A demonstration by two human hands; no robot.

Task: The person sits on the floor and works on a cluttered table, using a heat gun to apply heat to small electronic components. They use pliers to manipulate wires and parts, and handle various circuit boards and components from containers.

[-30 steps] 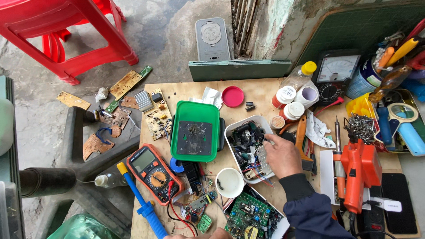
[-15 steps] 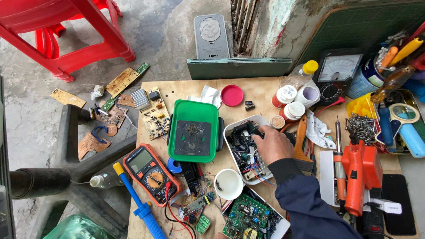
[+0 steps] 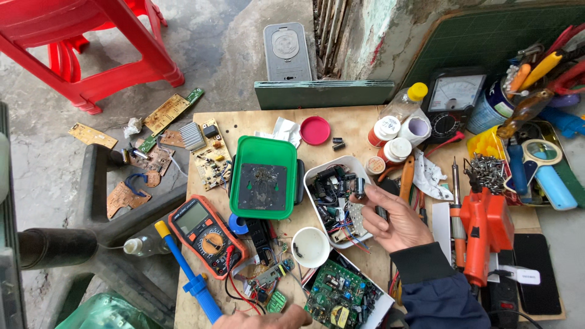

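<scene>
The right hand point(image 3: 393, 216) has a small dark cylindrical component point(image 3: 360, 186), probably a capacitor though it is too small to be sure, pinched between thumb and fingertips just above the right rim of the white tray point(image 3: 323, 171) of loose parts; the picking-out looks done, and nothing shows it placed anywhere yet. The left hand point(image 3: 268, 318) lies at the bottom edge of the surface point(image 3: 353, 131), well apart from the component, beside the green circuit board point(image 3: 336, 297); whether it grips anything I cannot tell.

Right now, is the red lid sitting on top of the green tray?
No, the red lid lies flat on the wooden table, beside the green tray and apart from it.
</scene>
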